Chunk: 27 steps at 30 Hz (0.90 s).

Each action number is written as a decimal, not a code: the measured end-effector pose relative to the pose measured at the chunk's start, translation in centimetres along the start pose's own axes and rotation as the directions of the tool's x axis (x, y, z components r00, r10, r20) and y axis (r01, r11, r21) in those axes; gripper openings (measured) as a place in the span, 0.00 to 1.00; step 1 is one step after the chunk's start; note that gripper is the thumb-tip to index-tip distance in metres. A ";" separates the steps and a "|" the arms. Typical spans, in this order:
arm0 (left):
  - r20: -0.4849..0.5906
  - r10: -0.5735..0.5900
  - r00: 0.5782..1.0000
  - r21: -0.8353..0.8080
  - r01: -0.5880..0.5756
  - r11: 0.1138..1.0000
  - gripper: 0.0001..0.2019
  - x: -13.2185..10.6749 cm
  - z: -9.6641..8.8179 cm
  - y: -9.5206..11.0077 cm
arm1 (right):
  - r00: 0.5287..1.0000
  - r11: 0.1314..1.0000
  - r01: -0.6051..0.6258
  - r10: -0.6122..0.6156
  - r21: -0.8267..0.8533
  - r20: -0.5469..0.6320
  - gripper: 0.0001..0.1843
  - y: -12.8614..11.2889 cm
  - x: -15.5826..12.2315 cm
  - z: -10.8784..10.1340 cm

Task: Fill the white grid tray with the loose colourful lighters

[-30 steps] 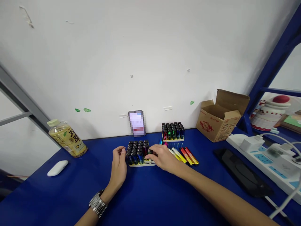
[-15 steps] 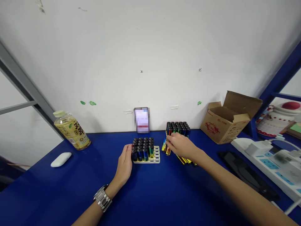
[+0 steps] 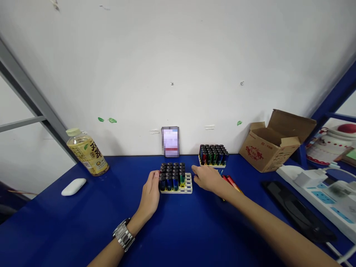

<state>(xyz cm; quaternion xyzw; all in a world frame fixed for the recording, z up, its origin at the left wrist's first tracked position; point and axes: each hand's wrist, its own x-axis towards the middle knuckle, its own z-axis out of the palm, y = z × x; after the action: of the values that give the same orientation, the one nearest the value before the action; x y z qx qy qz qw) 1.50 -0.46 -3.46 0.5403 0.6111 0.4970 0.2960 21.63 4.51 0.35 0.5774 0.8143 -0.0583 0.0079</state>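
Note:
A white battery tray stands on the blue table, its left part filled with rows of upright batteries. Empty holes show along its right side. My left hand grips the tray's left edge, thumb and fingers against the outer batteries. Just right of the tray is my right hand, fingers pinched together; whatever is between them is hidden. Loose red and yellow batteries lie partly covered by my right wrist. Behind that hand stands a second tray packed with upright batteries.
A phone leans on the wall. On the left are a drink bottle and a white case. An open cardboard box, a black object and a power strip with plugs lie on the right.
My right hand has moved from over the loose batteries towards the front tray, uncovering the rear tray's front. My left hand keeps its hold. The view has shifted slightly.

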 end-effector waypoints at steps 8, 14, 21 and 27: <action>0.026 -0.011 1.000 0.020 0.011 1.000 0.23 0.3 0.0 -0.5 | 0.938 0.742 0.055 0.191 0.668 -0.289 0.17 0.7 -0.2 1.8; 0.006 0.018 1.000 0.028 -0.018 0.999 0.23 0.3 0.1 -0.7 | 0.975 0.039 0.152 0.157 0.988 -0.156 0.05 -0.9 -1.5 2.7; 0.022 0.013 1.000 0.043 -0.013 0.999 0.23 0.3 0.0 -0.6 | 0.978 0.080 0.091 0.182 0.993 -0.104 0.20 -1.7 -1.6 4.2; 0.022 0.027 0.999 0.041 -0.028 0.999 0.23 0.3 0.0 -0.6 | 0.980 0.106 0.044 0.190 0.993 -0.063 0.17 -1.4 -1.7 4.4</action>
<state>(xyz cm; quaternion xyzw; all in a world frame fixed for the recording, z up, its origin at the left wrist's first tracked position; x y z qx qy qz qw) 1.23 -0.12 -4.00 0.5598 0.6106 0.4826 0.2845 20.62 2.00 -3.79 0.4770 0.5346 -0.5352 -0.4474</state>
